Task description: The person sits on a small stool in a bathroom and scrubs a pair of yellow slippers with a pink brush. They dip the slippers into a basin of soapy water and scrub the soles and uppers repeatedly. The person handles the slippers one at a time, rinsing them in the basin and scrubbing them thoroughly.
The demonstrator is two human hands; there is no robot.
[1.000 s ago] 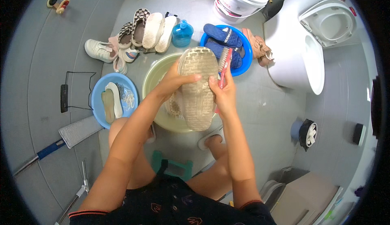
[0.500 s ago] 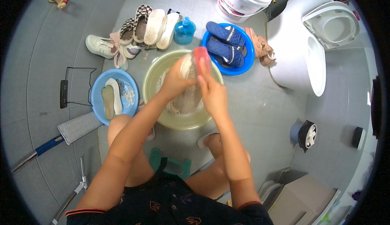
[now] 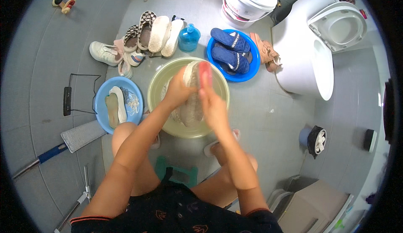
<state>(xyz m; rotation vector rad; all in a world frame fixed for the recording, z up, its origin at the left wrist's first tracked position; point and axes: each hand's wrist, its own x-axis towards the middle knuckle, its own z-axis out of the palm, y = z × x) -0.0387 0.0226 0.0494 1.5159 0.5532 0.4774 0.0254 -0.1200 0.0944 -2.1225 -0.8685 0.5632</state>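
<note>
While squatting over the tiled floor, seen from above:
Left hand (image 3: 178, 91): clasped around the woven beige shoe (image 3: 191, 100), gripping its left side over the basin.
Right hand (image 3: 211, 102): closed on a pink brush (image 3: 205, 71), bristles pressed to the shoe's far right edge.
Woven beige shoe: sole turned up, held inside the yellow-green basin (image 3: 218, 86), centre of the scene.
Blue basin, left (image 3: 100, 96): just beside the yellow-green basin, holding pale insoles and a shoe.
Blue basin, far right (image 3: 243, 75): carrying two dark blue slippers (image 3: 228, 48).
Far side: row of pale shoes (image 3: 142, 37), blue bottle (image 3: 189, 39), white bucket (image 3: 247, 2).
Right: white toilet (image 3: 310, 60).
Near left: flat mop (image 3: 79, 134).
Near centre: green stool (image 3: 178, 174) between the legs.
</note>
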